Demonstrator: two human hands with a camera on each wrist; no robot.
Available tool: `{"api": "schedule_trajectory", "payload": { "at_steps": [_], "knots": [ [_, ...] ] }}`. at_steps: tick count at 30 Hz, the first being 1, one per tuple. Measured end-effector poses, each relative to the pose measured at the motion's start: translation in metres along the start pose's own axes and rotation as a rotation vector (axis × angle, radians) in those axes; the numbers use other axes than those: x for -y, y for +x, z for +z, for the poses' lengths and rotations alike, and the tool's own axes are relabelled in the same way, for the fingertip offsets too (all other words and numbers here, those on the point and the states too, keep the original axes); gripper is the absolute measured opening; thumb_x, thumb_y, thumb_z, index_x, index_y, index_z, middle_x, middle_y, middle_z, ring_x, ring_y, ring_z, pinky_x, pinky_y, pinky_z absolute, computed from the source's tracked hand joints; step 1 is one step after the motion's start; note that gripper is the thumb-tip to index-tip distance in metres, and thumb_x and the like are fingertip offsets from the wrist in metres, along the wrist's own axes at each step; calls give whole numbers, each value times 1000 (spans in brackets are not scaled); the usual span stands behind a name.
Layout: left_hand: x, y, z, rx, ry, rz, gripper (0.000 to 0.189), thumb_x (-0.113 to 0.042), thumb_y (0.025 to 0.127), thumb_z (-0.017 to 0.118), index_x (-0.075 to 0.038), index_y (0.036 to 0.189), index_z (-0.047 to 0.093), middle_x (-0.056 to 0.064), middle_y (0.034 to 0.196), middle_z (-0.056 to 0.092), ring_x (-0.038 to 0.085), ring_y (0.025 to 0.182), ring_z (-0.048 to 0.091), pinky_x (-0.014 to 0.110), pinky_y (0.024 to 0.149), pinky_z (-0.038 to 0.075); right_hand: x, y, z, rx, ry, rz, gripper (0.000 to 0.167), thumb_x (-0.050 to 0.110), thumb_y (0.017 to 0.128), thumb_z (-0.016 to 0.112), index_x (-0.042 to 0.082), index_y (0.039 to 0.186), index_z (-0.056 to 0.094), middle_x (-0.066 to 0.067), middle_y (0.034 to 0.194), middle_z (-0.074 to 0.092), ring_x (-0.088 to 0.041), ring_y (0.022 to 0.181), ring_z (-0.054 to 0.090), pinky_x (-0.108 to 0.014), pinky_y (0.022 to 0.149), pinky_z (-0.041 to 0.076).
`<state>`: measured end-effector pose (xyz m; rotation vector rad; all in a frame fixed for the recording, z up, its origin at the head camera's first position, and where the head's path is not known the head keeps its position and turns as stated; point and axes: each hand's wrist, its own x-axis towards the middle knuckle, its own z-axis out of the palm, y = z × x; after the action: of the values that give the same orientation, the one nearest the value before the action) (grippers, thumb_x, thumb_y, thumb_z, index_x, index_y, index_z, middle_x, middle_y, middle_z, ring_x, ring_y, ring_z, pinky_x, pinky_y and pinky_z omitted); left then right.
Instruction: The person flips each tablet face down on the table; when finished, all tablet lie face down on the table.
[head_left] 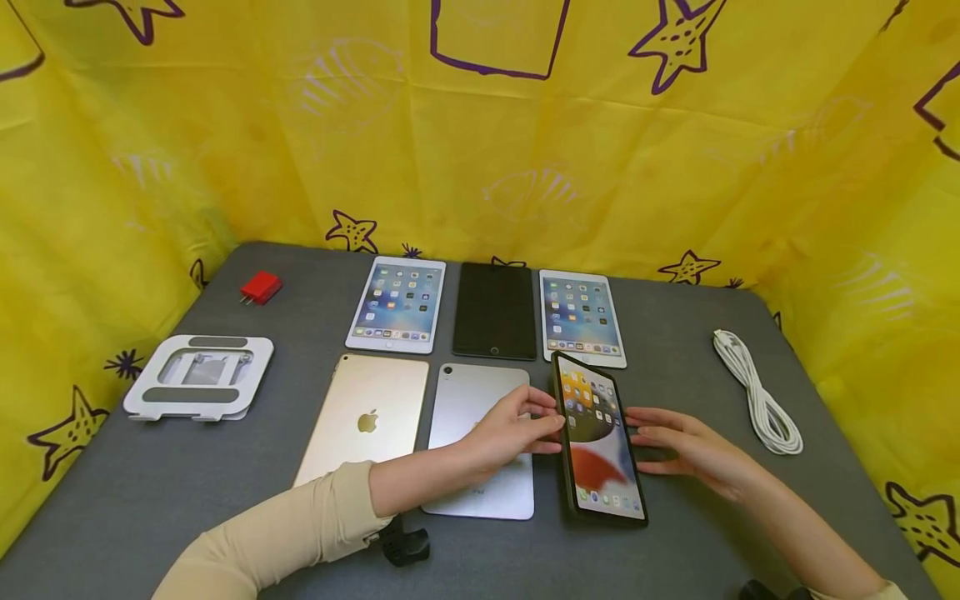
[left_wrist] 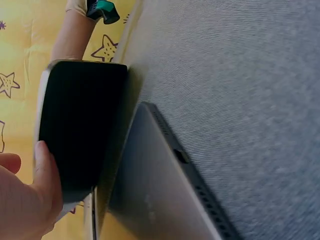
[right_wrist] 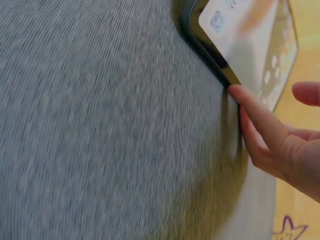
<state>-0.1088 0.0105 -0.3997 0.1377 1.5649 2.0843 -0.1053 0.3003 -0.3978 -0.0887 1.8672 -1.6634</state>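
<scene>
A tablet in a black case (head_left: 603,442) with a lit home screen tilts, its left edge raised and its right edge low over the table. My left hand (head_left: 510,429) holds the raised left edge with thumb and fingertips; in the left wrist view, a digit lies against the dark back (left_wrist: 82,125). On the opposite side, my right hand (head_left: 693,450) touches the right edge with extended fingertips. The right wrist view shows its thumb (right_wrist: 306,93) apart from the tablet. Under my left forearm, a silver tablet (head_left: 480,492) lies face down.
A gold tablet (head_left: 382,392) lies face down at left. Behind are two white-framed tablets (head_left: 397,304) (head_left: 581,317) and a black tablet (head_left: 495,312). A white folding stand (head_left: 198,379) and red charger (head_left: 261,287) are far left; a coiled white cable (head_left: 757,392) lies right. Yellow cloth (head_left: 465,167) surrounds the table.
</scene>
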Motion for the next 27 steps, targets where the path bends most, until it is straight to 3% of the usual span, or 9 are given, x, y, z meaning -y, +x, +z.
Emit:
{"api": "schedule_trajectory", "payload": {
  "at_steps": [4, 11, 20, 27],
  "knots": [
    [-3, 1, 1, -19, 49, 50, 31, -3, 92, 65, 4, 115, 46, 15, 107, 54, 19, 83, 65, 37, 75, 58, 2, 8, 12, 23, 14, -15, 60, 17, 104, 46, -15, 147, 19, -31, 153, 17, -14, 118, 51, -49, 92, 50],
    [-6, 0, -1, -21, 88, 103, 34, -7, 91, 68, 2, 116, 47, 14, 108, 56, 21, 87, 67, 38, 73, 58, 5, 16, 26, 41, 33, -28, 60, 15, 104, 45, -15, 147, 17, -33, 154, 12, -15, 117, 50, -49, 92, 50],
    [-14, -3, 2, 0, 110, 166, 38, -11, 90, 70, -1, 118, 47, 13, 108, 55, 17, 86, 65, 37, 74, 58, 7, 24, 41, 35, 71, -22, 60, 14, 103, 47, -13, 148, 18, -31, 154, 15, -14, 116, 51, -48, 92, 50],
    [-19, -2, 7, 4, 149, 182, 39, -13, 88, 73, -4, 116, 47, 11, 106, 55, 17, 87, 64, 35, 72, 59, 6, 29, 51, 40, 69, -24, 58, 13, 103, 46, -12, 147, 20, -27, 148, 27, -22, 121, 49, -49, 92, 50]
  ]
}}
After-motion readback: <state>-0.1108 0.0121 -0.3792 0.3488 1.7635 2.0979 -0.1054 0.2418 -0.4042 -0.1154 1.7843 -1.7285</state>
